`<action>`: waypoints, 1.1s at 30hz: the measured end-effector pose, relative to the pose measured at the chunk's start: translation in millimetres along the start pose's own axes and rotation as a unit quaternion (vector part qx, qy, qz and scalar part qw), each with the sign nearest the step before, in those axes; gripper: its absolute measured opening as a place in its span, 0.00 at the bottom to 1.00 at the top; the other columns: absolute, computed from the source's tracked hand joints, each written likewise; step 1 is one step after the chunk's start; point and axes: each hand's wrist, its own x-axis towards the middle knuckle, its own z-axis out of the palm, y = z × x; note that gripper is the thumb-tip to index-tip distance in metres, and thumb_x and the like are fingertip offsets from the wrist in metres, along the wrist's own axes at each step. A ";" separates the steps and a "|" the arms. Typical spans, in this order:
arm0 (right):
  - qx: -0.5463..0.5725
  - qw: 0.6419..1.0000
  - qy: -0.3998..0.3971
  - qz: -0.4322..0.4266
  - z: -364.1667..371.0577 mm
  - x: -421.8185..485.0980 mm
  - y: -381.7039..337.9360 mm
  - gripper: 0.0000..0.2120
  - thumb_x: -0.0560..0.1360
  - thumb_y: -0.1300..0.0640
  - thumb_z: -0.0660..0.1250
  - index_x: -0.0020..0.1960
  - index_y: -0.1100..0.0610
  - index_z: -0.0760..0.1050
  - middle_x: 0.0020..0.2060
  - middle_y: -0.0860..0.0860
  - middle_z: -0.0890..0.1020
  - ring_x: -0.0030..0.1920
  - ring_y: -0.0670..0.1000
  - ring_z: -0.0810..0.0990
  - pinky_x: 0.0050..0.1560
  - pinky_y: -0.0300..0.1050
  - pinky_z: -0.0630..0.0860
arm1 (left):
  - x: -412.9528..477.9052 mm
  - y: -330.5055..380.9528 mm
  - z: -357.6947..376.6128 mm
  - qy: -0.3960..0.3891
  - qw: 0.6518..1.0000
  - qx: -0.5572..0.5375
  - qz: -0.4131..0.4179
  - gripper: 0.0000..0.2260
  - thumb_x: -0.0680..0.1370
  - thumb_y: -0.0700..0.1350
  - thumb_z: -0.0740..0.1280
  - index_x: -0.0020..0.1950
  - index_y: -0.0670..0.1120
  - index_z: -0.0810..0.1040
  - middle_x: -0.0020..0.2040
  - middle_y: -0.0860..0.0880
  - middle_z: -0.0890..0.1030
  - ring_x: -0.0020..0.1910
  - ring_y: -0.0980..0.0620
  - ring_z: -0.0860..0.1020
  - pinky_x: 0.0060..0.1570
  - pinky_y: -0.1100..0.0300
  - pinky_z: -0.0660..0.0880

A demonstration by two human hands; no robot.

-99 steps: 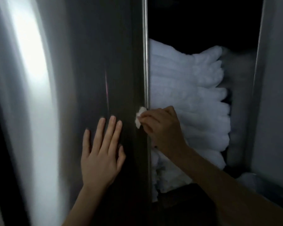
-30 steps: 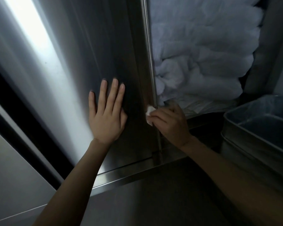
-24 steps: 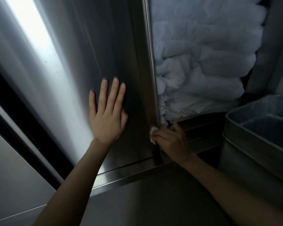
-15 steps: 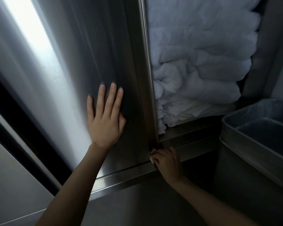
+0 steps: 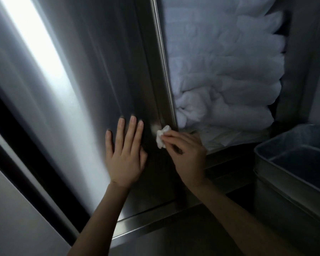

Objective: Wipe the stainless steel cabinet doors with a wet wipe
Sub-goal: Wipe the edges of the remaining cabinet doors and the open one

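Now your right hand point(image 5: 187, 154) pinches a small, crumpled white wet wipe point(image 5: 162, 135) between the thumb and the curled fingertips. It presses the wipe to the right margin of the stainless steel cabinet door point(image 5: 109, 74), low down, just beside the door's bright vertical edge strip point(image 5: 163, 71). The wipe is bunched into a wad, and its folds stick out past your fingers toward the left. Your left hand point(image 5: 127, 159) lies flat on the same door just left of the wipe, fingers straight and close together, holding nothing.

The door is brushed steel, dark where you work, with a broad pale band of reflected light point(image 5: 44, 58) running down its left part. Below it a steel bottom rail point(image 5: 155, 218) crosses the view at a slant. Past the door's edge the open cabinet shows a stack of white folded cloths point(image 5: 220, 80). A metal tub point(image 5: 277, 200) stands to the right of your right forearm. A dark gap point(image 5: 13, 137) and a pale panel point(image 5: 17, 218) lie at the far left. The room is dim.
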 end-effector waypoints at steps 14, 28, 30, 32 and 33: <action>-0.014 0.999 -0.044 0.011 1.4 -1.9 21.9 0.09 0.65 0.68 0.74 0.45 0.63 0.82 0.43 0.56 0.85 0.46 0.50 0.82 0.51 0.45 0.78 | -1.3 -0.4 1.7 0.005 1.000 0.003 -0.002 0.26 0.80 0.46 0.53 0.79 0.46 0.59 0.78 0.48 0.58 0.78 0.45 0.53 0.76 0.45 0.48; -0.037 0.990 -0.129 -0.030 -4.6 -18.3 28.0 0.12 0.59 0.73 0.78 0.41 0.65 0.82 0.40 0.58 0.84 0.41 0.55 0.83 0.43 0.50 0.81 | -0.6 1.1 0.4 0.001 1.000 0.000 -0.008 0.28 0.77 0.45 0.57 0.78 0.46 0.60 0.78 0.49 0.58 0.78 0.45 0.54 0.76 0.44 0.50; -0.012 0.999 -0.048 -0.014 5.3 17.9 17.2 0.10 0.63 0.72 0.76 0.42 0.65 0.82 0.42 0.57 0.84 0.42 0.55 0.83 0.44 0.51 0.80 | -0.7 0.7 0.5 0.002 1.000 0.002 -0.008 0.28 0.77 0.45 0.57 0.78 0.46 0.60 0.78 0.49 0.58 0.78 0.45 0.54 0.76 0.44 0.50; 0.004 1.000 0.028 -0.005 14.9 45.6 6.5 0.06 0.67 0.68 0.73 0.44 0.63 0.82 0.42 0.55 0.84 0.43 0.53 0.82 0.46 0.47 0.79 | -0.4 0.2 0.0 0.001 1.000 0.003 -0.004 0.27 0.78 0.45 0.57 0.78 0.46 0.60 0.78 0.47 0.59 0.78 0.45 0.54 0.76 0.44 0.49; 0.010 0.999 0.049 0.006 19.4 49.6 3.0 0.05 0.69 0.67 0.73 0.45 0.63 0.82 0.43 0.54 0.84 0.44 0.52 0.82 0.47 0.45 0.78 | 0.0 0.0 0.0 0.000 1.000 0.003 -0.002 0.27 0.78 0.45 0.57 0.78 0.46 0.60 0.78 0.47 0.60 0.78 0.45 0.54 0.76 0.44 0.49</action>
